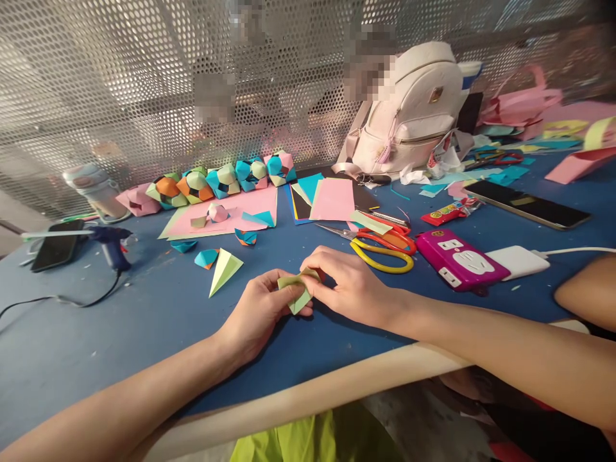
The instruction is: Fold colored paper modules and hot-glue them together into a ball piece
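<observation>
Near the front of the blue table, a small folded piece of light green paper [300, 301] is pinched between both hands. My left hand [262, 305] is closed, its thumb lying across the paper's face. Fingers and thumb of my right hand [344, 285] grip the paper's upper right edge. To the left lies a pale green folded paper triangle [225, 272]. Beside it are a blue and orange folded piece [206, 258] and another like it [246, 237]. Orange and yellow-handled scissors [382, 247] rest just beyond my right hand.
Colourful paper balls [221, 180] line the perforated metal screen. A glue gun [111, 244] with a cord stands at left. Pink sheets [332, 200], a white backpack [409, 115], a purple power strip [459, 260], a white charger [517, 262] and a phone [527, 203] lie across the back and right.
</observation>
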A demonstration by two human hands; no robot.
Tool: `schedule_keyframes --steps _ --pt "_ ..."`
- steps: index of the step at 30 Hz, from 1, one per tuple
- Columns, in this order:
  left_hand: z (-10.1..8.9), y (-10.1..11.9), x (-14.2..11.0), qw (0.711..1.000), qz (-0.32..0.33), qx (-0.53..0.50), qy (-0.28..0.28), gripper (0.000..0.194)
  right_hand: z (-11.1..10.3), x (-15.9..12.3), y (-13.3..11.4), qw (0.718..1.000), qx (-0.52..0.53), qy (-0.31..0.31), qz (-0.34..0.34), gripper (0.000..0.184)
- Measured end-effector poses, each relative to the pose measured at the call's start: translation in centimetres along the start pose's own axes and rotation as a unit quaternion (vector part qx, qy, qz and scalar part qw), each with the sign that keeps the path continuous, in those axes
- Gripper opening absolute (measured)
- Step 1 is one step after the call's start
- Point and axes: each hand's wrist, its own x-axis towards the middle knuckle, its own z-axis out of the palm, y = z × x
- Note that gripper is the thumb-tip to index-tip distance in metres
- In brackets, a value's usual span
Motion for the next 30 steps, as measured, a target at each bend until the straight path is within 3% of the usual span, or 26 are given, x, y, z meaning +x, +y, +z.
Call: schedule_keyframes --steps 12,18,22,30 --pt "0.16 0.01 -0.09 0.999 0.009 0.021 -0.037 0.014 -0.28 -0.07 0.15 0.997 -0.045 0.003 -0.061 0.015" --pt "0.29 0.18 -0.18 1.0 0.011 0.01 -0.012 0.015 -0.57 -0.09 -0.04 0.994 -0.05 -0.001 -0.095 0.01" --pt "0.18 0.17 -0.12 1.0 0.016 0.019 0.0 0.017 -0.68 0.09 -0.23 0.998 -0.007 -0.013 -0.068 0.011" --pt "-0.01 0.06 -0.06 0.992 0.075 0.097 0.022 0.015 -0.34 0.07 0.11 0.997 0.041 -0.039 0.056 0.004"
